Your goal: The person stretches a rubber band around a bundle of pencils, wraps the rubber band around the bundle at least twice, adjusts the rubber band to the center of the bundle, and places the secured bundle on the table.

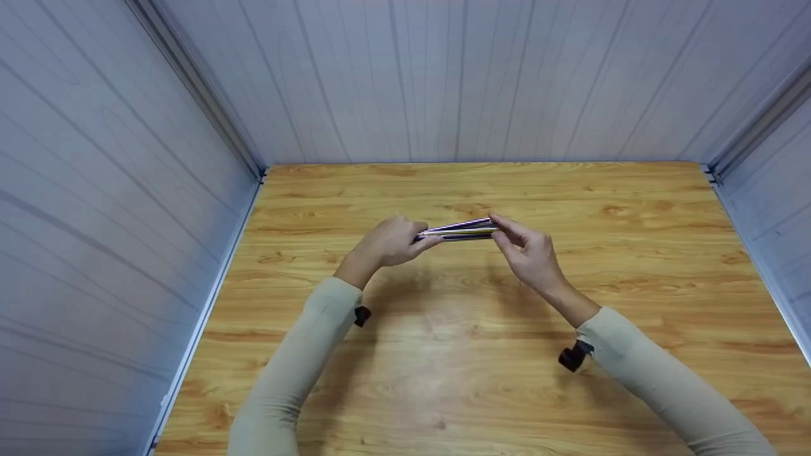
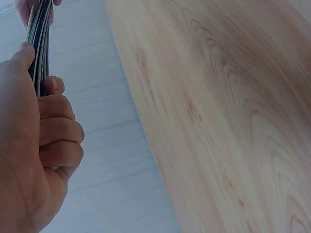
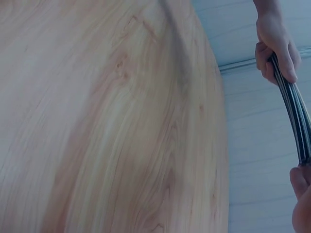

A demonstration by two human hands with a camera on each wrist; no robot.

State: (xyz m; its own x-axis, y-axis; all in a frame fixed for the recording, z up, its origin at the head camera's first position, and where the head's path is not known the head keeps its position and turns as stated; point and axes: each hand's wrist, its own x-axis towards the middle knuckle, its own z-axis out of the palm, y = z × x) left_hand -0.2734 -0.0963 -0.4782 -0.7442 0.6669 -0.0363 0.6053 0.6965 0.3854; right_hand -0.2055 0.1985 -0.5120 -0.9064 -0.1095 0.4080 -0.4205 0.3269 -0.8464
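A bundle of long thin sticks or strips point(image 1: 461, 230), dark with silvery, white and yellow lines, is held between both hands above the table; the frames do not show its exact kind. My left hand point(image 1: 394, 242) grips the left end, with its fingers curled under and the thumb along the side. At the other end, my right hand point(image 1: 524, 248) pinches the bundle between thumb and fingers. In the left wrist view the edges of the bundle point(image 2: 41, 46) lie close together and fan slightly. The right wrist view has the bundle point(image 3: 293, 109) spanning from hand to hand.
The wood-grain table point(image 1: 443, 354) spreads below both hands, which cast shadows on it. A pale panel wall point(image 1: 431, 82) rises at its back edge, with further panels at left point(image 1: 114, 209) and right point(image 1: 773, 183). Small black cameras hang at both wrists.
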